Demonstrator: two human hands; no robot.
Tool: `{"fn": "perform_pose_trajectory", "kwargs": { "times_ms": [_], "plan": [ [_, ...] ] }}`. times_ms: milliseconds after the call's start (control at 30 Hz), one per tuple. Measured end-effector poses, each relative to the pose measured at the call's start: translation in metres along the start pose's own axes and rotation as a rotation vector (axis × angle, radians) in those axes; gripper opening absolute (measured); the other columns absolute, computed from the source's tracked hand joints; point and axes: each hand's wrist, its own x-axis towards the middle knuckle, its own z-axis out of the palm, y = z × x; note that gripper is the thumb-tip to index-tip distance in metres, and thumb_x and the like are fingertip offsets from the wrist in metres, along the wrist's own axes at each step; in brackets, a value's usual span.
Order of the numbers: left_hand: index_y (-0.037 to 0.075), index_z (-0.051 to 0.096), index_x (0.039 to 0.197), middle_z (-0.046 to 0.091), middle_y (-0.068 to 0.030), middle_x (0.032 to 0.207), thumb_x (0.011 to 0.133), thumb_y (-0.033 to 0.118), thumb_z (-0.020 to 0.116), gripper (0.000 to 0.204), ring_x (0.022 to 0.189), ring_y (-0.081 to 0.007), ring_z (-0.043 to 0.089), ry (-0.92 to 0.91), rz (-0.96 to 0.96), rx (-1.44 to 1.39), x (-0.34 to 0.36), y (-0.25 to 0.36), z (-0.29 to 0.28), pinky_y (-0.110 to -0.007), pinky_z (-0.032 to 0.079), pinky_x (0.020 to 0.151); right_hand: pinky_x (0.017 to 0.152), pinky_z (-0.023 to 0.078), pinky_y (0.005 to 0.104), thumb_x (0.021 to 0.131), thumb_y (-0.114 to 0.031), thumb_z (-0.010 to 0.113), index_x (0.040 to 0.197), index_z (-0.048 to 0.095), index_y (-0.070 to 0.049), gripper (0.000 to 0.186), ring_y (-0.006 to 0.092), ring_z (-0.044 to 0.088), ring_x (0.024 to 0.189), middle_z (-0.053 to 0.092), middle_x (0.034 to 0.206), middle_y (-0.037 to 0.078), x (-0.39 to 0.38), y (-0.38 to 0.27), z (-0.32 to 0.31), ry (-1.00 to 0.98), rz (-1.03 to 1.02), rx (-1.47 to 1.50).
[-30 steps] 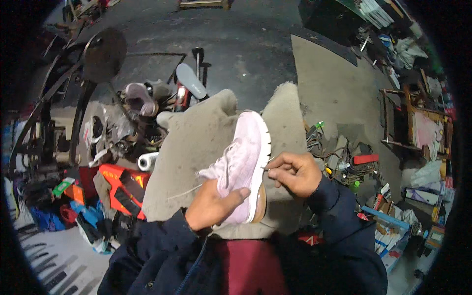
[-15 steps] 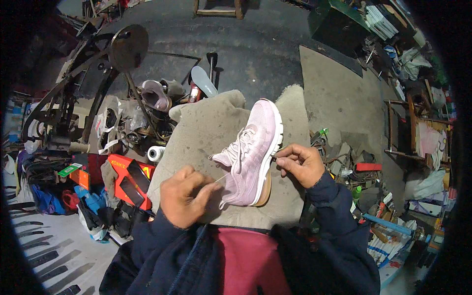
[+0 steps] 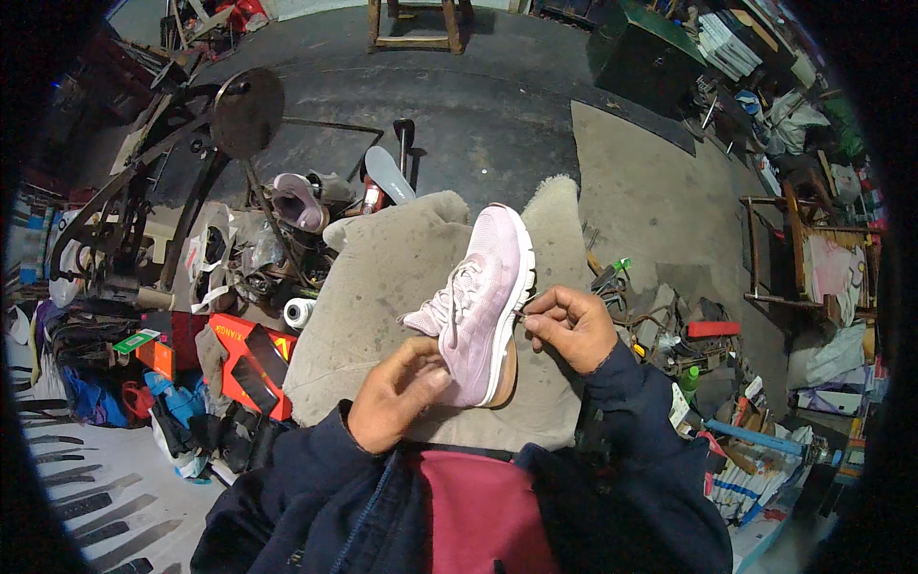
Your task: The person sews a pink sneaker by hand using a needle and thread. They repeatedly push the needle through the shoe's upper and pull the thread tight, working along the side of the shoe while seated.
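A pale pink sneaker [image 3: 487, 304] with a white sole and grey-white laces rests on the grey cloth [image 3: 368, 287] over my lap, toe pointing away from me. At its heel end is my left hand [image 3: 395, 392], fingers curled over the edge of the foot opening and thumb along the near side. My right hand [image 3: 572, 330] is beside the sole's right edge, closed in a pinch on a thin dark needle-like tool [image 3: 521, 313] whose tip meets the sole's side. No thread can be made out now.
A dark metal machine with a round plate [image 3: 249, 113] stands at left. Near it lie another pink shoe [image 3: 298, 203], a grey insole [image 3: 389, 174], a white thread spool [image 3: 298, 312] and a red-orange box [image 3: 251, 364]. Loose tools and a red object [image 3: 712, 328] clutter the right.
My left hand has moved right to the sneaker's heel, and the thread stretched from it no longer shows. The right hand stays at the sole. The view has shifted slightly.
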Motion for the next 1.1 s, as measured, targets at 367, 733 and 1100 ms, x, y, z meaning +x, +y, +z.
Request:
{"fn": "perform_pose_trajectory", "kwargs": {
  "times_ms": [367,733,1100],
  "plan": [
    [-0.002,0.053,0.142,0.063,-0.0064,0.125,0.098,0.032,0.072,0.059,0.114,-0.0161,0.057,-0.134,0.002,-0.059,0.055,-0.004,0.015,-0.032,0.046,0.101,0.064,0.054,0.0275,0.095,-0.007,0.072,0.098,0.067,0.003,0.012,0.0125,0.067,0.069,0.071,0.083,0.008,0.009,-0.018,-0.008,-0.083,0.060,-0.040],
    [-0.004,0.053,0.143,0.060,-0.0144,0.138,0.100,0.037,0.064,0.060,0.127,-0.0251,0.054,-0.180,0.038,0.121,0.064,-0.011,0.007,-0.035,0.040,0.111,0.062,0.053,0.0270,0.096,-0.010,0.073,0.097,0.068,0.002,0.013,0.0115,0.065,0.067,0.072,0.082,0.007,0.019,-0.025,-0.012,-0.137,0.103,-0.088],
    [-0.005,0.054,0.141,0.059,-0.0177,0.140,0.101,0.024,0.063,0.050,0.130,-0.0283,0.055,0.018,0.301,0.043,0.066,-0.017,0.015,-0.037,0.039,0.112,0.060,0.048,0.0319,0.093,-0.011,0.073,0.099,0.065,0.001,0.016,0.0122,0.061,0.064,0.066,0.072,0.006,0.004,-0.042,0.010,0.029,-0.228,-0.695]
  ]
}}
